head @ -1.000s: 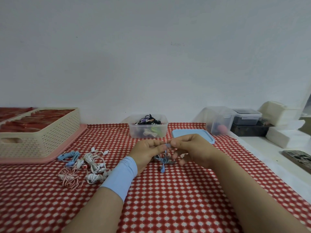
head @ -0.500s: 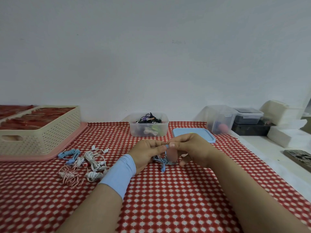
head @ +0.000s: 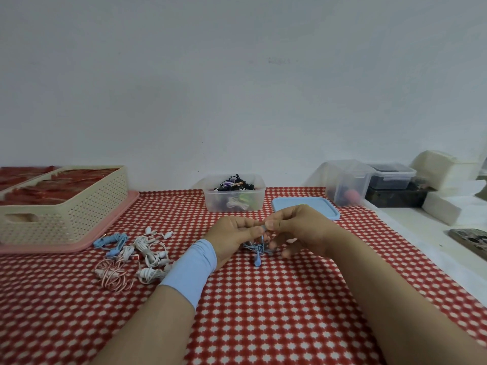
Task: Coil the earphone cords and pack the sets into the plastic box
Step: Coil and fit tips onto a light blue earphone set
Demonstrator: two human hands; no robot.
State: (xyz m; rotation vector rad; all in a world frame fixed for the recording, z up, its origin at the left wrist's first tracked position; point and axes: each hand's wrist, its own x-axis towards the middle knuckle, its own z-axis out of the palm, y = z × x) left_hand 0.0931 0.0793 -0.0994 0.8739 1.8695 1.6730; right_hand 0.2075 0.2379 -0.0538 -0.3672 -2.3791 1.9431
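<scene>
My left hand (head: 233,237) and my right hand (head: 297,227) meet above the middle of the table, both pinching a blue earphone set (head: 257,252). Its cord hangs in loops below my fingers and one earbud dangles near the cloth. A clear plastic box (head: 234,192) stands behind my hands with several coiled sets inside. Its blue lid (head: 305,208) lies flat to the right of it. A pile of loose earphones (head: 131,255) in white, blue and pink lies to the left of my left wrist.
A cream perforated basket (head: 63,206) on a pink tray sits at the far left. Clear and dark containers (head: 369,184) and white boxes (head: 448,185) crowd the right side on a white ledge. A phone-like object (head: 471,239) lies at the right edge.
Both hands stay together on the blue earphones with only small finger movements on the cord. The view has tilted slightly.
</scene>
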